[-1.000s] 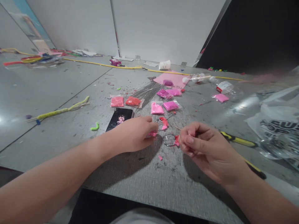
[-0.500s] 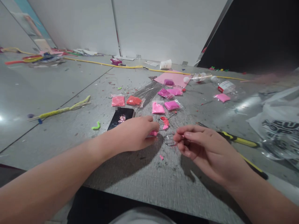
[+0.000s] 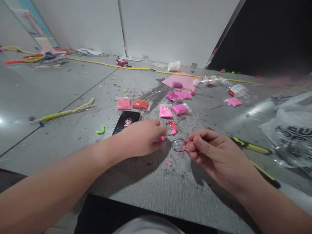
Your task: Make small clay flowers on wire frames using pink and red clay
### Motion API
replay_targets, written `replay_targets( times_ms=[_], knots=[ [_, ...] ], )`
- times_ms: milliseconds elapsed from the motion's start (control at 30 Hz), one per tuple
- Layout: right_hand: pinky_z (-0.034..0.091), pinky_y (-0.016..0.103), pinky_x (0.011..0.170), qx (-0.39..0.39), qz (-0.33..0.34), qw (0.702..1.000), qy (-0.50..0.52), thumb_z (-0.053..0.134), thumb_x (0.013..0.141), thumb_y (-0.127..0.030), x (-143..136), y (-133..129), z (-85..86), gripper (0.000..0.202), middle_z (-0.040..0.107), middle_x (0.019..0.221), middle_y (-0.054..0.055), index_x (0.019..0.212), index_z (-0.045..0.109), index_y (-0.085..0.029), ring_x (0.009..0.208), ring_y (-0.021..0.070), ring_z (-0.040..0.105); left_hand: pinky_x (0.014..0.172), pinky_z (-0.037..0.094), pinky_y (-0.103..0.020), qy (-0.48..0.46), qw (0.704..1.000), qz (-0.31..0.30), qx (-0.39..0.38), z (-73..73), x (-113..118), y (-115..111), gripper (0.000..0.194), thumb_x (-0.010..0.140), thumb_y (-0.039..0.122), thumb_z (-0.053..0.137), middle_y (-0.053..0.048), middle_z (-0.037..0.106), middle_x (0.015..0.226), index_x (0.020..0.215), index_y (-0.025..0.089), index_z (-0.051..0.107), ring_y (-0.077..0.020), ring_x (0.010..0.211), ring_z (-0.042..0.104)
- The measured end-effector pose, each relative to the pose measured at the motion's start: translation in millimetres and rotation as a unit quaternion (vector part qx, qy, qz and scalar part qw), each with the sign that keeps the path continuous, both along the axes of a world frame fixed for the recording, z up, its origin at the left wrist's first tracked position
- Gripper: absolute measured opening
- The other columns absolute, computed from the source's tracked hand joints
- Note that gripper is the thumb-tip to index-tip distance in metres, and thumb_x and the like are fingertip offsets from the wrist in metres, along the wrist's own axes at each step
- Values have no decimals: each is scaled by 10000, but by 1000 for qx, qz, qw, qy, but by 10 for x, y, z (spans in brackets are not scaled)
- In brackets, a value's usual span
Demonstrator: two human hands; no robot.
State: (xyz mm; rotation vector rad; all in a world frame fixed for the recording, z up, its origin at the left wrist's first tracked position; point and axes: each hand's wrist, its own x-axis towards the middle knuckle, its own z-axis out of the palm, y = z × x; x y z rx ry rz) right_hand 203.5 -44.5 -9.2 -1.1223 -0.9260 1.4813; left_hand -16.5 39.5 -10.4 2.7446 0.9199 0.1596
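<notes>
My left hand (image 3: 148, 138) rests low over the table with its fingers closed on a piece of pink clay (image 3: 161, 138), mostly hidden beneath them. To its right, my right hand (image 3: 216, 151) pinches a thin toothpick-like stick (image 3: 187, 132), whose tip pokes out past the fingertips. Between the hands lies a round wire frame (image 3: 179, 145) with red-pink clay (image 3: 185, 145) on its right side. Just beyond it is another wire frame partly covered in red and pink clay (image 3: 173, 126). A small pink scrap (image 3: 169, 163) sits nearer me.
A phone (image 3: 126, 122) lies under my left wrist's far side. Bags of pink clay (image 3: 166, 111) and red clay (image 3: 140, 104) stand beyond, near loose wires (image 3: 156, 94). At right are yellow-black tools (image 3: 253, 147), a plastic bag (image 3: 290, 120) and a bottle (image 3: 240, 91).
My right hand has shifted slightly right, uncovering more of the near wire frame and its red-pink clay. The stick's tip shows more plainly. My left hand has hardly moved.
</notes>
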Motion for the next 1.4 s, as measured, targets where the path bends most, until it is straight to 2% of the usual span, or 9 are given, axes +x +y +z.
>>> replay_targets(
  times_ms=[233, 333, 500, 600, 700, 800, 900, 1233, 1400],
  knots=[
    [624, 255, 695, 42, -42, 998, -37, 984, 632, -384, -8, 29, -18, 293, 792, 786, 23, 837, 816, -257, 729, 142, 738, 618, 362, -322, -15, 999, 30, 34, -56, -1, 17, 159, 957, 230, 553, -59, 654, 927, 1063, 187, 663, -221, 805, 640],
    [612, 248, 626, 74, -49, 992, -93, 918, 741, -432, 27, 3, -23, 234, 785, 762, 16, 835, 792, -259, 668, 136, 722, 720, 442, -338, -61, 997, 42, 25, -69, 6, 29, 260, 963, 226, 569, -96, 674, 1037, 1200, 155, 649, -233, 898, 654],
    [532, 242, 551, 241, -63, 899, -360, 670, 988, -419, 68, -81, -31, 180, 746, 765, -9, 918, 750, -274, 603, 113, 646, 764, 470, -320, -240, 968, 65, -32, 18, 72, -26, 166, 946, 283, 636, -67, 682, 958, 1022, 147, 695, -192, 882, 628],
    [535, 255, 643, 352, -54, 824, -441, 640, 1009, -286, 42, -108, -30, 95, 737, 947, -1, 1032, 732, -287, 772, 122, 677, 686, 465, -272, -307, 915, 65, -254, 105, 136, -132, 169, 963, 305, 624, -14, 675, 827, 960, 153, 699, -133, 752, 606],
    [512, 231, 603, 409, -47, 799, -438, 654, 993, -205, 18, -112, -29, 124, 698, 1004, -2, 1063, 713, -289, 798, 107, 666, 661, 466, -241, -318, 823, 46, -467, 136, 181, -248, 187, 950, 315, 659, -4, 668, 788, 899, 138, 691, -109, 722, 604],
    [509, 206, 569, 432, -11, 794, -428, 647, 990, -169, 21, -111, -28, 167, 665, 982, -5, 1079, 720, -290, 798, 95, 664, 668, 473, -222, -331, 748, 39, -575, 110, 198, -330, 201, 935, 306, 692, 3, 672, 758, 835, 133, 675, -88, 697, 606],
    [531, 187, 588, 450, 17, 782, -431, 635, 990, -156, 29, -121, -11, 192, 657, 971, 0, 1114, 726, -271, 832, 91, 668, 651, 459, -207, -345, 708, 27, -615, 78, 196, -366, 190, 950, 269, 657, 3, 672, 737, 821, 132, 686, -77, 678, 599],
    [581, 193, 709, 463, 38, 764, -448, 628, 981, -141, 11, -119, 49, 246, 667, 1021, 12, 1170, 722, -267, 894, 95, 672, 574, 407, -204, -371, 659, 60, -652, 60, 207, -374, 179, 891, 259, 665, 12, 629, 672, 754, 143, 659, -74, 604, 550],
    [588, 208, 730, 442, 49, 776, -447, 591, 987, -125, 13, -128, 83, 272, 673, 1049, 14, 1155, 732, -286, 916, 105, 680, 602, 416, -219, -365, 693, 59, -619, 74, 203, -375, 207, 891, 270, 664, 13, 618, 673, 731, 142, 642, -80, 623, 547]
  ],
)
